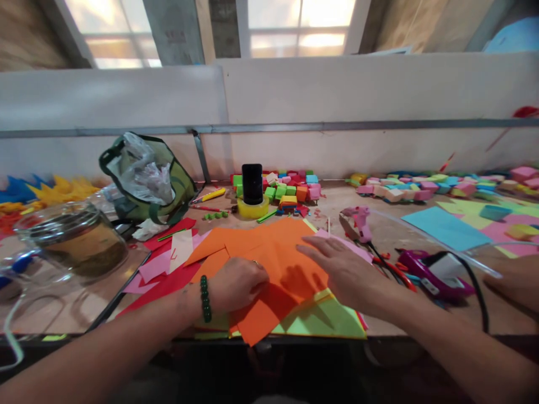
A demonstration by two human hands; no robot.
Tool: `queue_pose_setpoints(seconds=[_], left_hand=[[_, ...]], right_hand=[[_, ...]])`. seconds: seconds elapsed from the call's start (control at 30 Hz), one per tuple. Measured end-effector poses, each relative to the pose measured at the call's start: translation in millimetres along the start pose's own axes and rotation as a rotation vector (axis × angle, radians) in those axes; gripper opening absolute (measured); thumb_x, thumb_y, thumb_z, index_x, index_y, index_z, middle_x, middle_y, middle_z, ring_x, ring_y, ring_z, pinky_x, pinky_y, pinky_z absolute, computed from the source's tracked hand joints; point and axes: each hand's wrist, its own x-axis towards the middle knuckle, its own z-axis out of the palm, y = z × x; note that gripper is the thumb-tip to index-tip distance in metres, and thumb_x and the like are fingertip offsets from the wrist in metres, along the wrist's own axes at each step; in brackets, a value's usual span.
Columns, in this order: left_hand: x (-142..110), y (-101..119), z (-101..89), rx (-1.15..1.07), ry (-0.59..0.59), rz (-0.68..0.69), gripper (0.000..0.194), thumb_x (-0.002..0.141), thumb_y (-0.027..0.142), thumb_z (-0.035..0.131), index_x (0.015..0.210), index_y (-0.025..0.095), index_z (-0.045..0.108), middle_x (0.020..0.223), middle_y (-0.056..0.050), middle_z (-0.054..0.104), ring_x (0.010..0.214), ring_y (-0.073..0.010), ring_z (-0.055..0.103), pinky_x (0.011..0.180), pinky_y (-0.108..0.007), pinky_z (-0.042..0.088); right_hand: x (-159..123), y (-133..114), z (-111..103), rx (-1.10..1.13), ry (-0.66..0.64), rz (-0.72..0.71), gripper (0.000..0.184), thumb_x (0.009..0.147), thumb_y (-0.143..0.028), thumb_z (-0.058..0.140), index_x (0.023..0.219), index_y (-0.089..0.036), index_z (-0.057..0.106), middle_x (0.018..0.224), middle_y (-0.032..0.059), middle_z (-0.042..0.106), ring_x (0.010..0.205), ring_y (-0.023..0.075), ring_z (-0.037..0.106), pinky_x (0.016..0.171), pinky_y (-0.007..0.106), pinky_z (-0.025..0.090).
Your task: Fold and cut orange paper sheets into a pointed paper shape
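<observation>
Orange paper (pixel 269 241) lies across the middle of the table, over light green paper (pixel 328 320). My left hand (pixel 240 283), with a green bead bracelet (pixel 205 298) on its wrist, is closed at the orange paper's near part. A narrower orange piece (pixel 256 321) runs out below its curled fingers, whose tips are hidden. With fingers stretched out, my right hand (pixel 341 266) is held over the right side of the orange paper and casts a shadow on it. Red and pink paper scraps (pixel 158 266) lie to the left.
A phone (pixel 252 184) stands in a yellow tape roll (pixel 253 209) before coloured paper blocks (pixel 290 188). Right are a pink glue gun (pixel 361 223), a purple tool (pixel 433 275) and another person's hand (pixel 520 280). Left are a glass jar (pixel 80 241) and a green bag (pixel 154 179).
</observation>
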Motion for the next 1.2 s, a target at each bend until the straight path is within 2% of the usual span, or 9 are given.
queue_pose_setpoints(seconds=[0.07, 0.17, 0.23, 0.33, 0.5, 0.67, 0.83, 1.07, 1.2], left_hand=[[5, 0, -6.4, -0.027, -0.029, -0.023, 0.02, 0.082, 0.018, 0.05, 0.076, 0.02, 0.069, 0.078, -0.006, 0.071, 0.069, -0.0179, 0.062, 0.061, -0.025, 0.038], [14, -7, -14.4, -0.13, -0.077, -0.096, 0.022, 0.083, 0.023, 0.05, 0.071, 0.018, 0.068, 0.069, -0.004, 0.068, 0.062, -0.0149, 0.056, 0.057, -0.024, 0.033], [18, -15, -16.1, -0.258, -0.118, -0.172, 0.026, 0.083, 0.028, 0.05, 0.065, 0.017, 0.065, 0.058, 0.0, 0.061, 0.055, -0.0121, 0.049, 0.053, -0.023, 0.03], [20, -28, -11.2, -0.455, -0.131, -0.292, 0.034, 0.082, 0.038, 0.05, 0.058, 0.015, 0.057, 0.052, 0.002, 0.048, 0.051, -0.0104, 0.042, 0.049, -0.022, 0.028], [18, -40, 4.5, -0.536, -0.018, -0.35, 0.033, 0.077, 0.041, 0.056, 0.057, 0.016, 0.049, 0.067, 0.001, 0.048, 0.06, -0.0113, 0.045, 0.054, -0.023, 0.032], [17, -38, 7.8, -0.427, 0.011, -0.378, 0.026, 0.072, 0.036, 0.062, 0.059, 0.016, 0.052, 0.067, 0.002, 0.05, 0.065, -0.0129, 0.049, 0.06, -0.024, 0.034], [16, -31, 3.3, -0.357, -0.019, -0.394, 0.021, 0.072, 0.032, 0.063, 0.06, 0.017, 0.056, 0.064, 0.002, 0.052, 0.064, -0.0134, 0.05, 0.059, -0.024, 0.033], [15, -27, -1.6, -0.326, 0.034, -0.391, 0.024, 0.073, 0.04, 0.066, 0.08, 0.017, 0.067, 0.082, -0.004, 0.062, 0.075, -0.0185, 0.057, 0.067, -0.028, 0.041], [25, -25, -11.7, -0.538, 0.173, -0.429, 0.075, 0.06, 0.05, 0.077, 0.123, 0.016, 0.055, 0.114, -0.013, 0.06, 0.097, -0.0255, 0.057, 0.081, -0.034, 0.045]], right_hand=[[4, -11, -7, -0.002, -0.09, -0.169, 0.08, 0.06, 0.0, 0.049, 0.136, -0.023, 0.047, 0.138, 0.01, 0.051, 0.124, 0.0269, 0.046, 0.101, 0.041, 0.033], [19, -16, -10, 0.106, -0.274, -0.057, 0.045, 0.069, -0.015, 0.057, 0.113, -0.019, 0.064, 0.093, 0.0099, 0.07, 0.085, 0.0242, 0.062, 0.074, 0.033, 0.044], [32, -9, -7, 0.239, -0.374, 0.019, 0.017, 0.075, -0.022, 0.056, 0.085, -0.016, 0.069, 0.07, 0.0044, 0.065, 0.065, 0.017, 0.056, 0.061, 0.027, 0.039], [49, 11, 2, 0.371, -0.44, 0.04, 0.024, 0.08, -0.031, 0.053, 0.065, -0.015, 0.061, 0.057, -0.0032, 0.049, 0.053, 0.0096, 0.042, 0.051, 0.022, 0.03], [64, 31, 19, 0.42, -0.37, 0.142, 0.041, 0.079, -0.047, 0.053, 0.053, -0.017, 0.044, 0.052, -0.0069, 0.03, 0.05, 0.0075, 0.028, 0.047, 0.023, 0.02], [65, 28, 33, 0.431, -0.196, 0.247, 0.036, 0.073, -0.05, 0.064, 0.081, -0.016, 0.055, 0.073, -0.0002, 0.055, 0.064, 0.0129, 0.048, 0.056, 0.024, 0.033], [64, 25, 43, 0.568, -0.186, 0.381, 0.068, 0.057, -0.058, 0.076, 0.106, -0.016, 0.054, 0.069, -0.0027, 0.055, 0.062, 0.0141, 0.05, 0.051, 0.023, 0.033], [64, 22, 39, 0.72, -0.168, 0.326, 0.048, 0.061, -0.056, 0.071, 0.053, -0.019, 0.041, 0.054, -0.0077, 0.029, 0.054, 0.0082, 0.028, 0.049, 0.025, 0.02], [59, 14, 25, 0.781, -0.124, 0.213, 0.051, 0.067, -0.052, 0.069, 0.052, -0.02, 0.032, 0.056, -0.0075, 0.025, 0.056, 0.0085, 0.025, 0.052, 0.025, 0.022]])
